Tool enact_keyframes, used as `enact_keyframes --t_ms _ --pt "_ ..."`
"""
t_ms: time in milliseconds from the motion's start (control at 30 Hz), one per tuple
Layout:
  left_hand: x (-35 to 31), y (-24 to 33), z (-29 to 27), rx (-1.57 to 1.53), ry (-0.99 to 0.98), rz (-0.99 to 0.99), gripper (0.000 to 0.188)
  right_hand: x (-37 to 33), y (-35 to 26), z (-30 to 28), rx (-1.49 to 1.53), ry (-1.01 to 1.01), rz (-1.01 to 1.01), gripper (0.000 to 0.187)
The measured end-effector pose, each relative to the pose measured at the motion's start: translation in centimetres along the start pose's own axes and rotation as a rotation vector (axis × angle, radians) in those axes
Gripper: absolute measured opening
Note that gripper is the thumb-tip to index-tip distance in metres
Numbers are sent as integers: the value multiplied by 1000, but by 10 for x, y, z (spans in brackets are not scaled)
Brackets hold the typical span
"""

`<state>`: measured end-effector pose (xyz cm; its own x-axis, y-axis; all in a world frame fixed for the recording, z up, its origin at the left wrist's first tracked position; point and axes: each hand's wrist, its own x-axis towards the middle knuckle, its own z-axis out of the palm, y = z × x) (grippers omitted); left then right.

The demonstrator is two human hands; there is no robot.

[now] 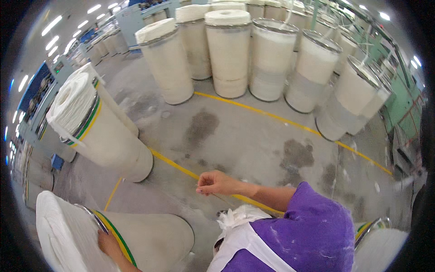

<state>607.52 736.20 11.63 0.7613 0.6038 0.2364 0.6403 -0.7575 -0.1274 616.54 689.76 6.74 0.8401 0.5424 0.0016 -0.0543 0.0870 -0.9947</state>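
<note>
Low on the left stands a tall cream sliver can (154, 235) with a metal rim and green and yellow bands. Thick white coiled sliver (56, 231) bulges above its rim. My left hand (110, 245) grips this can at the rim, beside the sliver, with its fingertips partly hidden. Over the floor in front of me, apart from the cans, my right hand (216, 183) is closed with thumb and fingers pinched together. Whatever it may hold is too small to make out.
Another full can (108, 131) stands farther left. A row of cream cans (229, 59) curves across the back, some heaped with sliver, others filled lower. Yellow lines (267, 112) cross the grey, stained floor (244, 140). Green machinery (401, 109) stands right; another can (380, 247) is at lower right.
</note>
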Motion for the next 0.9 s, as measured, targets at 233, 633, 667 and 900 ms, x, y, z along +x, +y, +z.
enact_keyframes --t_ms 233,633,667,900 --pt "-116 -5 -47 -41 -50 177 38 -81 -9 3 -91 102 50 23" --pt "-236 206 -69 -478 -415 961 37 -145 -3 -115 -147 410 174 25" --pt "-244 229 -65 -488 -475 1001 37 -145 -4 -129 -159 391 107 25" --pt "-301 397 -47 -460 -795 1240 38 -152 -34 -255 -372 383 -88 32"
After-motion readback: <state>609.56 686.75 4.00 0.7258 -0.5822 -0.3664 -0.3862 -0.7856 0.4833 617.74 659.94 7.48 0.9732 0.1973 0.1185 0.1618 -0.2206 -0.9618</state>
